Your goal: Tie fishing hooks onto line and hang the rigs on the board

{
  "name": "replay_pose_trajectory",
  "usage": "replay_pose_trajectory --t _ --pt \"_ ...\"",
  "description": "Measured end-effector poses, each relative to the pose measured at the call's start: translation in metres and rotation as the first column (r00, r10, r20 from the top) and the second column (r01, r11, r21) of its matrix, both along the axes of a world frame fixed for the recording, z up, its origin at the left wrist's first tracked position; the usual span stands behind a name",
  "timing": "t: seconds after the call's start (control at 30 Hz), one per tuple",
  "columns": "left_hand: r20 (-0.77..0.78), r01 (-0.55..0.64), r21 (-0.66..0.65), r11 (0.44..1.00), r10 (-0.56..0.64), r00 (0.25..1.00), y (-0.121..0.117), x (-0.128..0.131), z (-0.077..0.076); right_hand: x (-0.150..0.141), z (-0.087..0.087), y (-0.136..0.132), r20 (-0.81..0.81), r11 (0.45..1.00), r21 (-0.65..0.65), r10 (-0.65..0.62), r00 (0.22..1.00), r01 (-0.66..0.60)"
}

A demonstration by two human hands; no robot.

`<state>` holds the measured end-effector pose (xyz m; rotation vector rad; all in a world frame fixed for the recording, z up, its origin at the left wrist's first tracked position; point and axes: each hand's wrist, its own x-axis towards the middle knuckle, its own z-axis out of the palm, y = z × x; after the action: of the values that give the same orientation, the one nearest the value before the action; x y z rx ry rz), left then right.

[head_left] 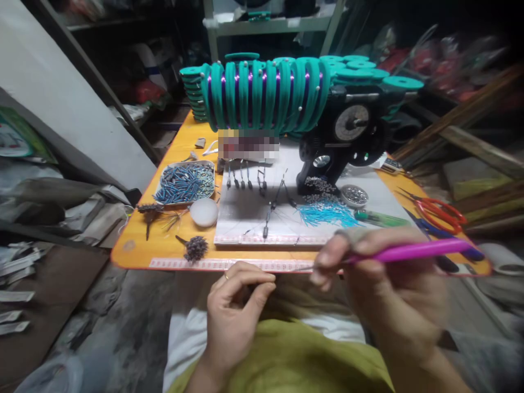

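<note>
My right hand (393,295) grips a slim magenta-handled tool (421,251), held nearly level. A thin dark metal shaft seems to reach left from it, but blur hides the tip's shape. To the left, my left hand (237,305) is closed in a pinch in front of the table edge, with a ring on one finger. Whatever is between its fingertips is too small to make out. Beyond the hands, a small dark beaded piece (266,221) lies on the white board (241,218), with fine threads around it. A paper ruler strip (180,263) runs along the table's front edge.
Teal spools (266,95) wound with purple thread hang over the back of the orange table (135,240). On the left stand a tray of blue pieces (184,183) and a white dome (203,212). Turquoise strips (327,214) and red-handled scissors (440,214) lie at right.
</note>
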<state>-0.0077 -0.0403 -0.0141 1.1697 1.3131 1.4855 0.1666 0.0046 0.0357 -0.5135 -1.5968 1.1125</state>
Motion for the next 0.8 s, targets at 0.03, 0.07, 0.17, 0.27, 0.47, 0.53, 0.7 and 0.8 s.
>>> replay_pose_trajectory --t 0.03,0.07,0.17,0.27,0.47,0.53,0.7,0.8 --pt "-0.011 -0.009 0.003 1.0 0.009 1.0 0.0 0.0 0.0 -0.003 0.01 0.004 0.0 0.999 0.024 -0.024 1.0 0.024" --pt "-0.016 -0.006 0.0 1.0 0.006 1.0 -0.001 0.001 0.001 -0.009 0.019 0.009 0.044 0.998 0.057 -0.03 0.999 0.028" --pt "-0.005 0.036 -0.017 0.999 -0.037 0.999 -0.003 0.003 -0.002 -0.045 0.043 0.028 0.352 0.979 0.161 0.061 0.934 -0.125" --pt "-0.032 0.054 0.007 0.998 -0.054 0.998 -0.006 0.007 -0.007 -0.101 0.056 0.051 0.644 0.927 0.141 0.181 0.743 -0.348" --pt "-0.149 0.041 0.043 0.998 -0.034 0.988 -0.01 0.004 -0.01 -0.199 0.05 0.082 0.94 0.636 0.272 -0.017 0.339 -0.722" --pt "-0.158 0.064 0.019 0.998 -0.06 0.986 -0.011 0.002 -0.008 -0.218 0.045 0.085 0.959 0.597 0.253 -0.053 0.277 -0.761" --pt "-0.095 0.106 -0.026 0.994 -0.108 0.99 -0.011 0.002 -0.011 -0.237 0.036 0.082 0.978 0.587 0.204 -0.093 0.186 -0.783" --pt "-0.035 0.112 -0.01 0.994 -0.112 0.993 -0.011 0.004 -0.013 -0.239 0.031 0.083 0.977 0.604 0.21 -0.104 0.185 -0.769"
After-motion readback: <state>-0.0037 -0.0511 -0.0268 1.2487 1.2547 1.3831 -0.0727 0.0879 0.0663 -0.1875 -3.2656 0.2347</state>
